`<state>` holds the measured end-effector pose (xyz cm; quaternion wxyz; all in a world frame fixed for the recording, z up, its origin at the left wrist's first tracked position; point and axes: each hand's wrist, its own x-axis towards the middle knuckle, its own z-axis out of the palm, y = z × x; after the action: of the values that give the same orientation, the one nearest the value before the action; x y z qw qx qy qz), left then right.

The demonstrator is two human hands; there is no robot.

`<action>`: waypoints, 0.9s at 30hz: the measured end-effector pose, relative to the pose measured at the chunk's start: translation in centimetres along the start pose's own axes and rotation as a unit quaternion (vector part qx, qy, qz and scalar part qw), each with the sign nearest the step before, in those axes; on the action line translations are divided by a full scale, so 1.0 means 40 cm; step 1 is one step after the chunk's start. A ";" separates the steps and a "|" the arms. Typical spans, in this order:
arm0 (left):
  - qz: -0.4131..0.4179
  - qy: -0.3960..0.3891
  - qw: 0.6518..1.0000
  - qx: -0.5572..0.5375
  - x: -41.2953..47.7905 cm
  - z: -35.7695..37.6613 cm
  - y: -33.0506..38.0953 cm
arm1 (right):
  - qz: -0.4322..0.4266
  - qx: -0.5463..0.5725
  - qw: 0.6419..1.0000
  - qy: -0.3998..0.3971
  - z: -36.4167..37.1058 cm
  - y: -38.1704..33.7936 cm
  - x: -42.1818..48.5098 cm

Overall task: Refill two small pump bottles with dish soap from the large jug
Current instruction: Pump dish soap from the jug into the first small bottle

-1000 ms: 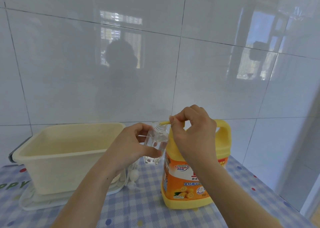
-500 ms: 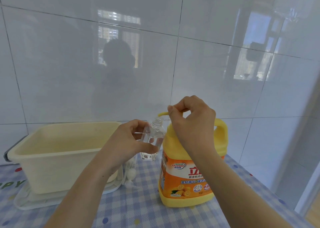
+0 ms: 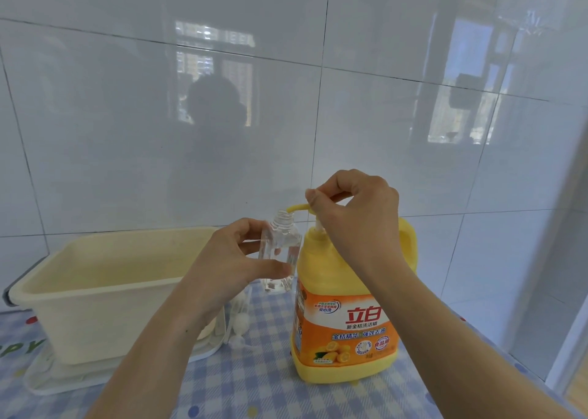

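- left hand (image 3: 229,259) pinches clear small bottle (image 3: 280,253), uncapped, under the spout
- right hand (image 3: 356,215) curled, gripping pump head (image 3: 297,208) of yellow jug (image 3: 343,323)

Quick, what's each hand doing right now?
Left hand: holding the bottle.
Right hand: gripping the pump on the jug.

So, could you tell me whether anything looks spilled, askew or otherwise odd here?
Nothing stands out. No spill shows, and the jug stands upright. The left hand holds the uncapped bottle with its mouth at the spout, which the right hand pinches.
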<state>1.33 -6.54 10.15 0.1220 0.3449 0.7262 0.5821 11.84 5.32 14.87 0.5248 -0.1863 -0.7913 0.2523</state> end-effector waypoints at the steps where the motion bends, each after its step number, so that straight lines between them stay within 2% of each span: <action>1: 0.001 0.001 1.000 0.000 0.001 0.000 -0.001 | -0.002 -0.001 1.000 -0.001 0.000 0.000 0.000; 10: 0.000 -0.004 1.000 -0.001 0.007 -0.004 -0.010 | -0.029 -0.005 1.000 -0.009 0.000 -0.003 -0.002; 20: -0.006 -0.018 1.000 0.024 0.005 -0.007 -0.011 | -0.106 -0.029 0.992 0.060 0.049 0.046 -0.047; 27: -0.014 -0.030 0.999 0.034 0.004 0.000 -0.014 | -0.119 -0.036 0.990 0.063 0.047 0.051 -0.058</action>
<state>1.02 -6.50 9.68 0.1397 0.3561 0.7460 0.5451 11.04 5.27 11.36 0.5926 -0.1248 -0.7821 0.1470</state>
